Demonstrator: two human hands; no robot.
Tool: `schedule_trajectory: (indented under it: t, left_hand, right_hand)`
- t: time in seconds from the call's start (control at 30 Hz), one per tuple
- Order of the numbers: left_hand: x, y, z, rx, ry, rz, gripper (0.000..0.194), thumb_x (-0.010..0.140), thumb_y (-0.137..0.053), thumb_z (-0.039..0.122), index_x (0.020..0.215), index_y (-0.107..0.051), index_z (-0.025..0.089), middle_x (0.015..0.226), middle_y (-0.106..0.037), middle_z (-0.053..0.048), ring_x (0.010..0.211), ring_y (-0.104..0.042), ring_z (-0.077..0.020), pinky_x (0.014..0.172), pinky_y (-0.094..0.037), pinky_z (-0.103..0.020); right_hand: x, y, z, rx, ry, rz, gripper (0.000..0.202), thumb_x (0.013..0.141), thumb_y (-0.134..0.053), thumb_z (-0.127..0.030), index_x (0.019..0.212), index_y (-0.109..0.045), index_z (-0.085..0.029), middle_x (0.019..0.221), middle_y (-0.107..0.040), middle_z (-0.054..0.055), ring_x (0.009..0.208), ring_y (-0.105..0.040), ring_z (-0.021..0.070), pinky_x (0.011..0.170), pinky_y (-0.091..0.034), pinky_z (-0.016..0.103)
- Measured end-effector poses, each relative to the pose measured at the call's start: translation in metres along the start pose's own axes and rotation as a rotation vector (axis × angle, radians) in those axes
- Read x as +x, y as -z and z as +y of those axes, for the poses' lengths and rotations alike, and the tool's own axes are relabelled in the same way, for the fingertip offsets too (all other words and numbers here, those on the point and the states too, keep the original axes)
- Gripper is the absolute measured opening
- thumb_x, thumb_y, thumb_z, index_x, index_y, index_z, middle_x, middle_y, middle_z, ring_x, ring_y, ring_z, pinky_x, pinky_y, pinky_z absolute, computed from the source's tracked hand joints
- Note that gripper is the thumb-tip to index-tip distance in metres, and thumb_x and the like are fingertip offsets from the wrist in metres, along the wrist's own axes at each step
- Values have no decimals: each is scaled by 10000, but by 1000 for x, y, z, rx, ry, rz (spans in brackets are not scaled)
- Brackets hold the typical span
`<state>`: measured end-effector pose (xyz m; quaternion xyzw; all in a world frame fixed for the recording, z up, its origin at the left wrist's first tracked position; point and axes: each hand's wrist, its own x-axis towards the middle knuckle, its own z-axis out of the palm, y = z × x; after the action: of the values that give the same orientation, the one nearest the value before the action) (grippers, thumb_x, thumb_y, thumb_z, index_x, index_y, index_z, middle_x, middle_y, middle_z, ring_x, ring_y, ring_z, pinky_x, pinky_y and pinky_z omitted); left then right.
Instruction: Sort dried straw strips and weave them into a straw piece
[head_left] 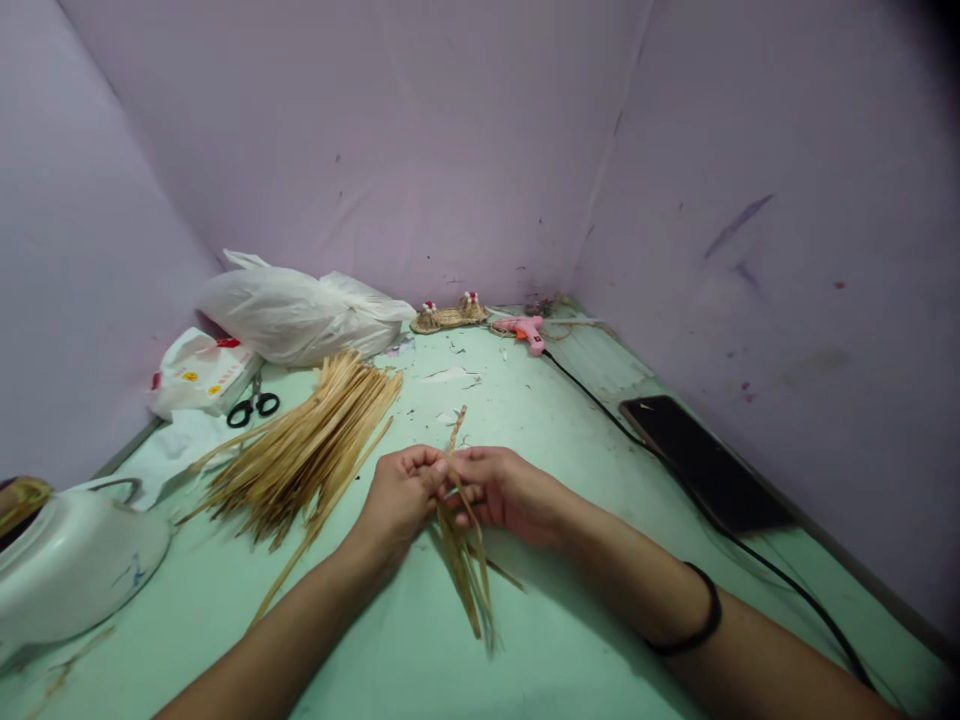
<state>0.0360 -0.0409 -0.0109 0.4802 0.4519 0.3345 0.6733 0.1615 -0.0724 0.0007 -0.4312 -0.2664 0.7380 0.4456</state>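
Observation:
Both my hands meet over the middle of the pale green table. Thumb and fingers of my left hand (pixel 405 495) pinch a braid of dried plant strips (pixel 458 428), whose short woven end points away from me. From the other side, my right hand (pixel 510 490) grips the same braid with closed fingers. Loose strip ends (pixel 465 575) fan out below the hands toward me. Just where the strips cross is hidden by the fingers. Left of my hands lies a thick bundle of dry straw-coloured strips (pixel 307 450).
Black-handled scissors (pixel 253 408) and a tissue pack (pixel 202 370) lie at left, before a white plastic bag (pixel 300 310). A white rounded container (pixel 82 570) stands near left. Toward the back are a woven ornament (pixel 450 318) and pink glue gun (pixel 525 332); its cord passes a phone (pixel 705 465).

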Motion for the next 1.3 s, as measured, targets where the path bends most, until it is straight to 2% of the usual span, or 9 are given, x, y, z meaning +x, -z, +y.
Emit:
schedule_trajectory:
  t: [0.07,0.13,0.33,0.6,0.8,0.97,1.07,1.17,1.3]
  left_hand:
    - [-1,0,3,-16,53,-23,173,578,-635,220,573,-484,134,408,-433,64,311,-244,-1,347,-138,-150]
    - [-2,-1,5,-38,75,-30,189,568,-644,227,576,-479,136,407,-438,64,300,-220,7,341,-93,-154]
    - [0,-1,6,-56,49,-16,212,605,-637,281,597,-474,145,415,-463,56,286,-240,0,329,-99,-157]
    - [3,4,9,-35,48,-32,211,601,-644,273,581,-476,147,423,-483,46,274,-254,-5,319,-108,-162]
    - [1,0,6,-10,37,23,180,598,-608,268,583,-469,155,417,-467,54,285,-237,-7,329,-116,-164]
    - [2,5,12,291,-60,20,218,656,-561,343,574,-489,155,460,-508,30,326,-326,-44,364,-208,-189]
    - [3,12,18,534,-140,32,200,635,-578,307,533,-514,147,458,-483,31,411,-382,-73,428,-271,-201]
    - [-3,11,16,717,-205,85,134,649,-556,263,572,-559,154,504,-530,12,480,-444,-108,479,-314,-220]
    - [-23,-1,0,999,-464,88,172,752,-446,208,673,-592,163,623,-612,-40,566,-526,-147,554,-356,-255]
  right_hand:
    - [1,0,4,-126,37,70,129,668,-611,-224,614,-535,-136,516,-497,-30,399,-346,38,382,-223,174]
    - [4,1,8,-251,99,171,139,652,-610,-215,575,-522,-140,439,-425,-61,370,-254,30,375,-149,190]
    - [8,5,12,-389,284,272,162,610,-633,-275,580,-558,-134,513,-546,-11,435,-363,57,438,-249,207]
    - [9,7,13,-396,292,337,191,625,-619,-312,576,-612,-127,397,-413,-68,379,-253,40,415,-195,219]
    - [11,6,15,-402,349,341,189,609,-621,-310,583,-628,-123,449,-490,-42,414,-308,52,434,-243,213]
    - [13,6,17,-428,409,403,174,616,-624,-297,597,-617,-124,517,-548,-17,476,-396,74,478,-304,209]
    - [13,6,16,-456,396,448,142,632,-596,-270,591,-592,-134,484,-523,-32,453,-396,75,459,-301,205]
    - [12,5,14,-434,424,475,132,660,-562,-252,589,-575,-142,496,-553,-25,474,-451,86,497,-348,209]
    - [9,2,16,-330,453,432,114,667,-571,-253,623,-572,-148,563,-601,-11,552,-520,105,577,-396,224]
